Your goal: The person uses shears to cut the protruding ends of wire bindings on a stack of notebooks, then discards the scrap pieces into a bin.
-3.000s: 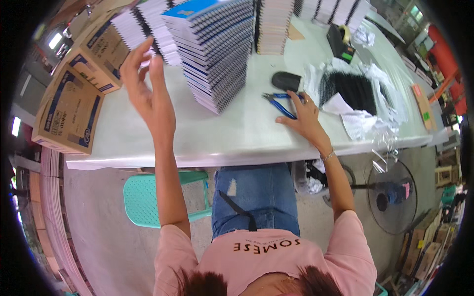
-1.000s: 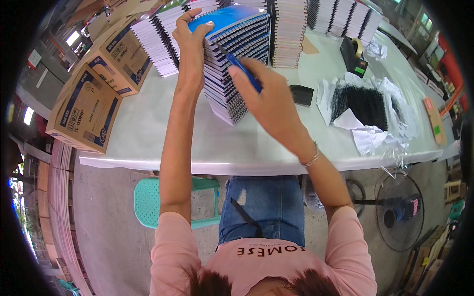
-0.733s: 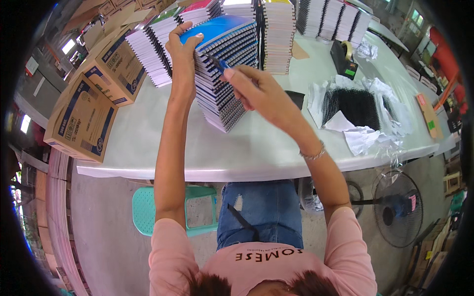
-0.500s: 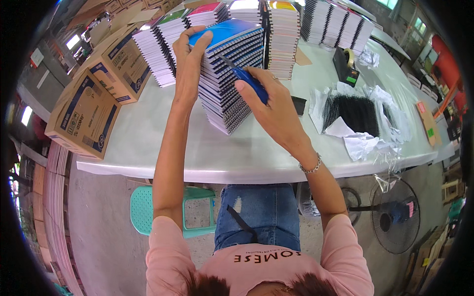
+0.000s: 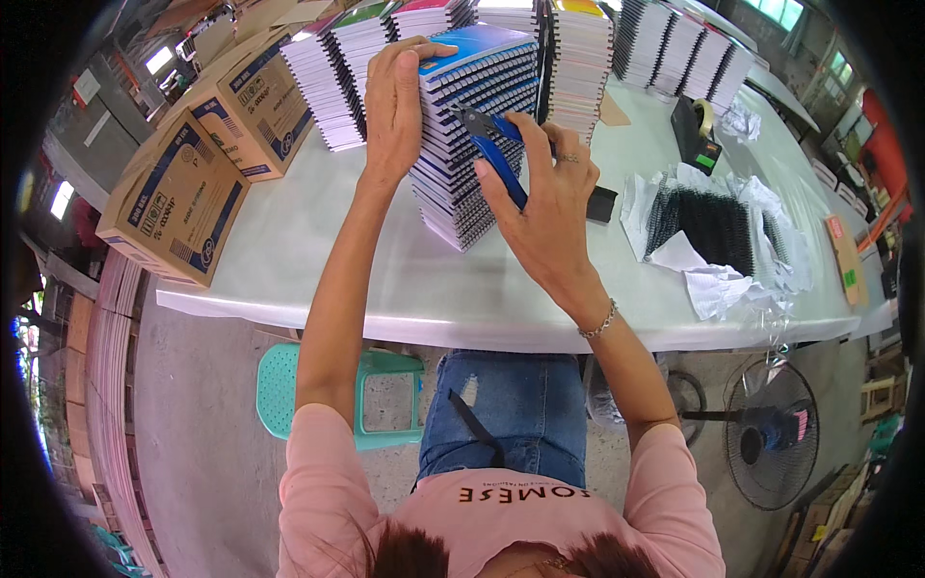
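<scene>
The left hand point(image 5: 393, 106) lies flat over the top of a tall stack of spiral notebooks point(image 5: 467, 135), fingers spread along the blue cover and thumb down the stack's left side, pressing rather than gripping. The right hand point(image 5: 549, 207) is closed around the blue handles of a pair of pliers point(image 5: 491, 144), whose dark nose meets the wire spirals on the stack's near face; whether the nose is biting a wire or only touching it is hard to tell from this angle.

The stack stands on a pale table point(image 5: 318, 279), leaning a little toward the person. Left of the stack sit two cardboard boxes point(image 5: 207, 144), one against the other, near the table's left edge. Behind the stack stand more piles of notebooks point(image 5: 665, 53) in a row. Right of the stack, a small black block point(image 5: 601, 204) lies just beyond the right hand, and farther right a bundle of black binding coils point(image 5: 713, 222) rests on crumpled white paper. A tape dispenser point(image 5: 696, 130) stands behind the coils. Under the table, below the stack, is a green plastic stool point(image 5: 289, 385).
</scene>
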Motion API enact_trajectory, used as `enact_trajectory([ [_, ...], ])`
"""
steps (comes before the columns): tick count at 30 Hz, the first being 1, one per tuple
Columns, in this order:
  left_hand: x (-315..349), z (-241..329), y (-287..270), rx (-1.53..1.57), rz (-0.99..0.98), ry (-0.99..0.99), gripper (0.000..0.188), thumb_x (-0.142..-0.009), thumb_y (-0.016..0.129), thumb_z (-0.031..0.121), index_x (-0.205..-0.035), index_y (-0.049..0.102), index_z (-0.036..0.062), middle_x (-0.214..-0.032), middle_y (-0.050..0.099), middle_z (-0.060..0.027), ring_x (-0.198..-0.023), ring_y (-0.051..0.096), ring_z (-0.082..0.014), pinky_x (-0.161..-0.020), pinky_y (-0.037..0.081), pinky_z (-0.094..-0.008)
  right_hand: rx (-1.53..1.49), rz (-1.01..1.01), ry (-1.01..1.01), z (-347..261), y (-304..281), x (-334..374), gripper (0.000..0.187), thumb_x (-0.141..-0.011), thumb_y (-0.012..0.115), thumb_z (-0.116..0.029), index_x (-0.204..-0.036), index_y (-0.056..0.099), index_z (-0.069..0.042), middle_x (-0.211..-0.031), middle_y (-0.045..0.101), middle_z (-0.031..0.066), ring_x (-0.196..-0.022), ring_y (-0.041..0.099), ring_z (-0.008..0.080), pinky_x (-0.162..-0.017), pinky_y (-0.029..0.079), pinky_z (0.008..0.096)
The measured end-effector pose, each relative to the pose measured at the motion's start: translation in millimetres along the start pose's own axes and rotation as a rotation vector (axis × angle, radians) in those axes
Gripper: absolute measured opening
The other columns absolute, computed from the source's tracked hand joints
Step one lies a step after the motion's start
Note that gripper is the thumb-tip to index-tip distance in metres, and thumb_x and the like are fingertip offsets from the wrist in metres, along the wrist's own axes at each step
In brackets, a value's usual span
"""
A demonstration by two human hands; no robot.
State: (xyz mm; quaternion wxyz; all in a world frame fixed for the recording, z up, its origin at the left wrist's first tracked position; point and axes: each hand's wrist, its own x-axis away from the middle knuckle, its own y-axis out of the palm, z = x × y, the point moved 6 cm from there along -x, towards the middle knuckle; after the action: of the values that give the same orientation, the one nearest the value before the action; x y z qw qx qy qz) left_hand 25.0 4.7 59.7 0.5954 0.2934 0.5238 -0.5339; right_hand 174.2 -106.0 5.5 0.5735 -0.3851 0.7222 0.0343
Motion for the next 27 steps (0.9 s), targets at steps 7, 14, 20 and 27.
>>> enact_trajectory([
  [7, 4.7, 1.9, 5.5, -0.005, 0.043, -0.004, 0.055, -0.109, 0.026, 0.029, -0.104, 0.073, 0.0018, -0.115, 0.063, -0.0160, -0.116, 0.050, -0.0313, -0.106, 0.035, -0.0407, 0.039, 0.038, -0.028, -3.6, 7.8, -2.6, 0.053, -0.089, 0.071, -0.034, -0.131, 0.054, -0.006, -0.114, 0.051, 0.0174, -0.109, 0.046, 0.0326, -0.093, 0.031, 0.0468],
  [14, 7.2, -3.8, 6.6, -0.015, 0.054, -0.049, 0.057, -0.109, 0.024, 0.030, -0.106, 0.072, -0.0011, -0.118, 0.062, -0.0171, -0.118, 0.050, -0.0312, -0.107, 0.034, -0.0405, 0.033, 0.015, 0.010, -4.5, 8.9, -4.5, 0.050, -0.087, 0.072, -0.034, -0.125, 0.059, -0.004, -0.109, 0.056, 0.0149, -0.100, 0.053, 0.0300, -0.083, 0.038, 0.0425],
  [20, 8.6, -5.6, 7.9, -0.015, 0.066, -0.125, 0.064, -0.110, 0.021, 0.037, -0.108, 0.072, -0.0030, -0.118, 0.062, -0.0174, -0.120, 0.050, -0.0302, -0.109, 0.034, -0.0401, -0.129, -0.058, 0.129, -4.1, 1.7, -11.9, 0.042, -0.089, 0.070, -0.031, -0.118, 0.063, -0.002, -0.096, 0.064, 0.0169, -0.083, 0.063, 0.0330, -0.072, 0.048, 0.0435],
  [27, 7.6, -2.3, 8.6, 0.024, 0.113, -0.091, 0.053, -0.108, 0.028, 0.025, -0.101, 0.074, -0.0016, -0.111, 0.064, -0.0163, -0.113, 0.051, -0.0301, -0.104, 0.036, -0.0408, -0.551, -0.327, 0.351, 11.5, 6.8, -19.2, 0.041, -0.096, 0.060, -0.040, -0.102, 0.069, 0.000, -0.073, 0.066, 0.0142, -0.060, 0.062, 0.0295, -0.060, 0.050, 0.0387],
])
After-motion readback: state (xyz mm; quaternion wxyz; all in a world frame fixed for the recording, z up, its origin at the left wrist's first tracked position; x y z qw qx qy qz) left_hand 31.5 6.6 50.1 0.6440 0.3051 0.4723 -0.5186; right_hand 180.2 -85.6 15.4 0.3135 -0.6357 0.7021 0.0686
